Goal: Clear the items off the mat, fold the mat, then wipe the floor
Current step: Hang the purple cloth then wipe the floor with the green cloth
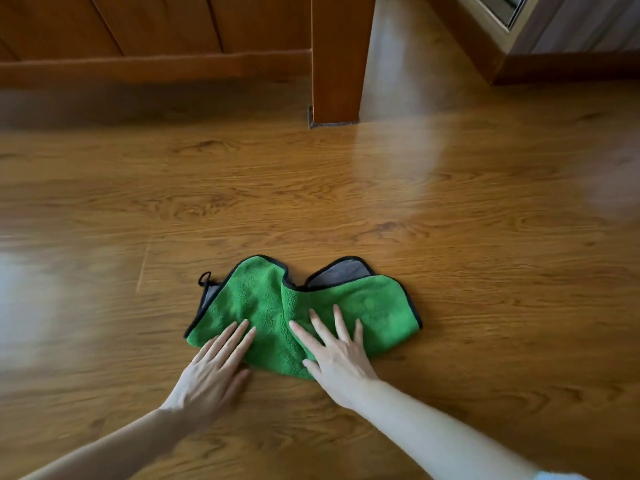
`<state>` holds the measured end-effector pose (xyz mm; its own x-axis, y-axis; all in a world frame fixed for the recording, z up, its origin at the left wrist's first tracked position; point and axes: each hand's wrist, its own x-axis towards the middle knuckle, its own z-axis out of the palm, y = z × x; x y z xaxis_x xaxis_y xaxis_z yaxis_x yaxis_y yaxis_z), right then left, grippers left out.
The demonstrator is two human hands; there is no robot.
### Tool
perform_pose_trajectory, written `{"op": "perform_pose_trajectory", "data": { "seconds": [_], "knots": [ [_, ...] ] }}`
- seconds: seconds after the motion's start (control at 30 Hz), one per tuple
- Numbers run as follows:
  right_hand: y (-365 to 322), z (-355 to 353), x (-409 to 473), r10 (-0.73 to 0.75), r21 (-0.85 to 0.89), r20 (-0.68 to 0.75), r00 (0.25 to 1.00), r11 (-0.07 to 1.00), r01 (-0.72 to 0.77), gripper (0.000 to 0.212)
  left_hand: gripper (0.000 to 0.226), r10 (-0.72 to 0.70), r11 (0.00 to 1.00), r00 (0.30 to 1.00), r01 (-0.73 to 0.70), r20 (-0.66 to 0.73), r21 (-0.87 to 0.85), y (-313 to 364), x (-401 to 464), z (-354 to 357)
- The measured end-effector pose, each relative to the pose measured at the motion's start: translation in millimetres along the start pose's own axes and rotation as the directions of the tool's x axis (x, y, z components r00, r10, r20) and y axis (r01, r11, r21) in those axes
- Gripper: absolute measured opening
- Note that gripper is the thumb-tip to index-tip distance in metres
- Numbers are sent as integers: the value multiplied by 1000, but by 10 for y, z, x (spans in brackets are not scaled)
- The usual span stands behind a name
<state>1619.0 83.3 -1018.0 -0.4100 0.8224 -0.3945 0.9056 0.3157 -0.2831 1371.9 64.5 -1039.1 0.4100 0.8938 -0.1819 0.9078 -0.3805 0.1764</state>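
A green cloth with a black hem and a grey underside lies crumpled on the wooden floor, near the lower middle of the view. My left hand presses flat on its near left part, fingers straight. Flat on its near right part lies my right hand, with the fingers spread. A small black loop sticks out at the cloth's far left corner. No mat is in view.
A wooden furniture leg stands on the floor straight ahead, with a low wooden rail running left from it. A wooden baseboard and wall corner sit at the far right.
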Motion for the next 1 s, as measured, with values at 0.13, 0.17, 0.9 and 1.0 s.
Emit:
{"op": "perform_pose_trajectory", "data": {
  "seconds": [0.13, 0.17, 0.9, 1.0],
  "knots": [
    [2, 5, 149, 23, -4, -39, 999, 1000, -23, 60, 59, -141, 988, 989, 143, 37, -57, 86, 67, 79],
    [40, -6, 171, 25, -19, -43, 999, 999, -25, 60, 63, -197, 977, 980, 199, 24, -76, 158, 142, 94],
    [590, 149, -570, 192, -57, -90, 977, 979, -197, 51, 57, -92, 994, 992, 86, 90, 70, 942, 600, 232],
    [463, 245, -638, 113, -64, -91, 989, 991, -119, 49, 56, -1, 994, 1000, -1, 16, 111, 881, 420, 235]
  ]
}}
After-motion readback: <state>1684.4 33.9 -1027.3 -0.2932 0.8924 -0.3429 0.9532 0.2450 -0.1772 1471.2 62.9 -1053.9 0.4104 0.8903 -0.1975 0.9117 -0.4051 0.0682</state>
